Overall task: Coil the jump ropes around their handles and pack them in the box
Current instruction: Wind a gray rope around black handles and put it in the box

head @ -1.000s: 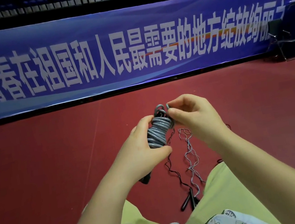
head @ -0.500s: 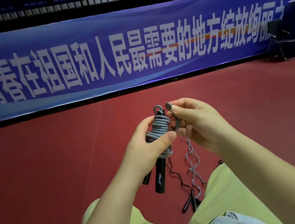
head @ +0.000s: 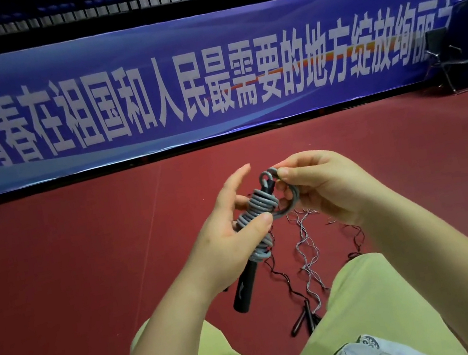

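A grey jump rope point(head: 258, 209) is coiled around its black handles point(head: 245, 291), held up over the red floor. My left hand point(head: 230, 234) holds the coiled bundle, thumb across the coils and fingers stretched up behind them. My right hand point(head: 319, 187) pinches the last loose loop of grey rope point(head: 291, 201) at the top of the bundle. On the floor between my knees lie thin wavy ropes point(head: 305, 246) with slim black handles point(head: 301, 318). No box is in view.
The red floor point(head: 70, 268) stretches ahead to a long blue banner point(head: 210, 87) along the wall. A black folding chair point(head: 453, 60) stands at the far right. My legs in yellow-green trousers point(head: 371, 309) fill the bottom of the view.
The coiled bundle has tilted so its black handles point down toward me. My left fingers have straightened behind the coils, and my right hand has pulled a loop out to the right.
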The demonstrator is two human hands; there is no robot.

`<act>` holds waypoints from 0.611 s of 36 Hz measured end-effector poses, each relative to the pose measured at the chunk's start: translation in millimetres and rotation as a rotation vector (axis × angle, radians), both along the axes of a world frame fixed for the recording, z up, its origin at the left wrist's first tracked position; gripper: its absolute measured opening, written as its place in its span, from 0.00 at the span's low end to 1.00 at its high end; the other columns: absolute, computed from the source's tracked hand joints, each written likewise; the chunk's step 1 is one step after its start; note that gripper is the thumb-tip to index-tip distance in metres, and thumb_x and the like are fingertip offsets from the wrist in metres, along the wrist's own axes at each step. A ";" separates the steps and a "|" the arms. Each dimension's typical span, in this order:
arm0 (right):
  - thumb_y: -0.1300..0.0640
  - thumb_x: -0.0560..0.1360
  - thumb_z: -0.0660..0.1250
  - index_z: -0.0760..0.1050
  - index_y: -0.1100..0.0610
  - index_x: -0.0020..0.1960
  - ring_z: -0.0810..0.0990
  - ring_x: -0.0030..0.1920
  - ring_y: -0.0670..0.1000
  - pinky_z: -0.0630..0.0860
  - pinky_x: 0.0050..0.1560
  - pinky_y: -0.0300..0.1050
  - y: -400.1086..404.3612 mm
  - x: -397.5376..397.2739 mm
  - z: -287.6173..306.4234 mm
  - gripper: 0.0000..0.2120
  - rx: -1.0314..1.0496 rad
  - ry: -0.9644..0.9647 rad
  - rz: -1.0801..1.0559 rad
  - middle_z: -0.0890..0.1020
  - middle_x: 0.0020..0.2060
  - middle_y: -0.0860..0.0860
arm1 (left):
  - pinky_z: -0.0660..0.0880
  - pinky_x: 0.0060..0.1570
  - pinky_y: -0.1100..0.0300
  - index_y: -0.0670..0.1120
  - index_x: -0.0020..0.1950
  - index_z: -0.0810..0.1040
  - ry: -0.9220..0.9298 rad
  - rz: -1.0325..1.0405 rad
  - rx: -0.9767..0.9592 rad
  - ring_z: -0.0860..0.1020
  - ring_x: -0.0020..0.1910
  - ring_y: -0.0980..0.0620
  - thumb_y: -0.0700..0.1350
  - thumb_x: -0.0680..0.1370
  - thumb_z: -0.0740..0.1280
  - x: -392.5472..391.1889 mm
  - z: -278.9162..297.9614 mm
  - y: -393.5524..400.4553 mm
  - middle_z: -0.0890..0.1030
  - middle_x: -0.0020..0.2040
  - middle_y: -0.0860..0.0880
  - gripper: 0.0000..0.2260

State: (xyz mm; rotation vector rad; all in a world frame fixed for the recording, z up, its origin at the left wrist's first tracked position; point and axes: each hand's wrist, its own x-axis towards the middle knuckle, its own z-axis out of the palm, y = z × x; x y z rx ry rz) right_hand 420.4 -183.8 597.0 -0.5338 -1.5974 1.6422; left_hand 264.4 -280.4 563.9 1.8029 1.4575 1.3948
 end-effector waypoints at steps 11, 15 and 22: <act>0.63 0.68 0.72 0.82 0.60 0.38 0.81 0.32 0.50 0.80 0.37 0.43 0.2 7.9 11.2 0.01 -0.006 -0.007 0.223 0.83 0.34 0.55 | 0.79 0.39 0.47 0.65 0.59 0.77 -0.336 -0.177 -0.034 0.78 0.39 0.49 0.43 0.72 0.63 -1.0 8.9 -3.5 0.76 0.46 0.49 0.21; 0.65 0.68 0.71 0.81 0.61 0.35 0.81 0.29 0.49 0.79 0.31 0.40 -0.3 7.2 15.3 0.04 -0.041 -0.004 0.261 0.83 0.32 0.55 | 0.78 0.33 0.50 0.63 0.62 0.76 -0.407 -0.243 -0.085 0.79 0.37 0.46 0.44 0.70 0.66 -2.3 11.4 -7.3 0.75 0.49 0.45 0.23; 0.65 0.66 0.73 0.81 0.56 0.31 0.81 0.30 0.49 0.80 0.33 0.40 0.5 11.6 15.7 0.07 -0.022 -0.004 0.288 0.83 0.32 0.54 | 0.79 0.31 0.52 0.62 0.63 0.76 -0.378 -0.362 -0.131 0.80 0.37 0.46 0.49 0.66 0.67 -5.0 10.4 -10.7 0.79 0.43 0.44 0.24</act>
